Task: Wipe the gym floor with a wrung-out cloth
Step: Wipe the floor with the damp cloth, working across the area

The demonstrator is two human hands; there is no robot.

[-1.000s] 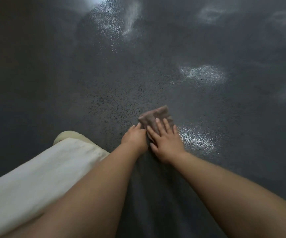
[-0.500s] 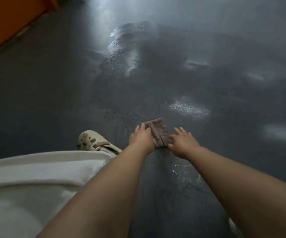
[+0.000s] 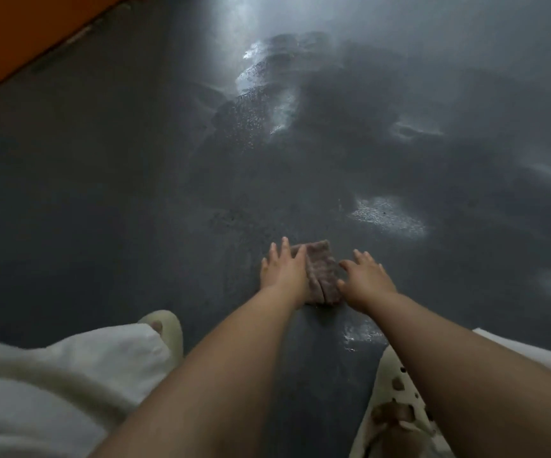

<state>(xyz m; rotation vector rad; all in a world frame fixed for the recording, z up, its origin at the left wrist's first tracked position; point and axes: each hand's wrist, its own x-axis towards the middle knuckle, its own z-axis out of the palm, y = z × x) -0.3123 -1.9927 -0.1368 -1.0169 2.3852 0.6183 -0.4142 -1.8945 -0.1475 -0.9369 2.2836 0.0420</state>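
Mid-wipe, by the look of it: folded brown cloth (image 3: 321, 272) flat on the dark gym floor (image 3: 102, 209), pinned between 2 hands. Left hand (image 3: 282, 271) along the cloth's left edge, fingers straight and spread, palm down, overlapping the fabric. Right hand (image 3: 365, 280) against the cloth's right edge, fingers splayed, thumb touching the fabric; neither hand curled round it, both wide. Wet shiny patches (image 3: 386, 216) beyond the cloth and to its right, probably already wiped. Pale clogs (image 3: 396, 391) nearer than the cloth, 1 either side of the arms. Next move likely calls for even downward pressure from both palms and a push toward dull, dry floor left of the cloth.
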